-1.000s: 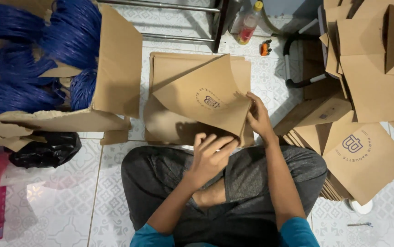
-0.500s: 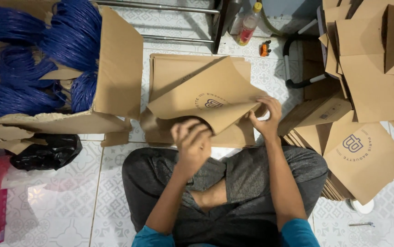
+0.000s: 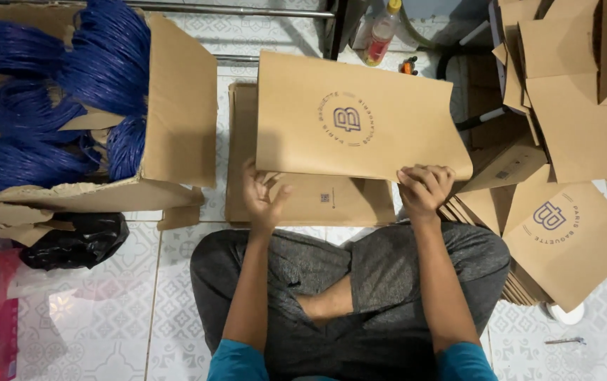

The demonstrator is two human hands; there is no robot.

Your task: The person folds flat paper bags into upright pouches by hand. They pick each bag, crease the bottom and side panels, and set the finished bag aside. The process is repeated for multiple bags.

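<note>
— What was nearest the camera?

— The person's crossed legs in grey trousers [image 3: 360, 296], on the tiled floor [image 3: 106, 331]. Past the knees, the right hand [image 3: 425, 189] was closed on the lower right edge of a flat brown paper bag [image 3: 360, 116], fingers curled over it, thumb hidden behind.

— And the left?

— The left hand [image 3: 261, 196] was spread open, gripping nothing, just under the bag's lower left corner and above the stack of flat bags [image 3: 310, 201]. I could not tell whether its fingertips touched the bag.

— Where was the bag?

— Held up, tilted, covering most of that stack.

— Farther out?

— A cardboard box [image 3: 176, 120] at the floor's left edge held blue cord bundles [image 3: 42, 106], partly cut off. More printed bags [image 3: 571, 233] fanned out right, their pile running out of view. A bottle [image 3: 382, 32] stood at the far edge, only partly seen.
</note>
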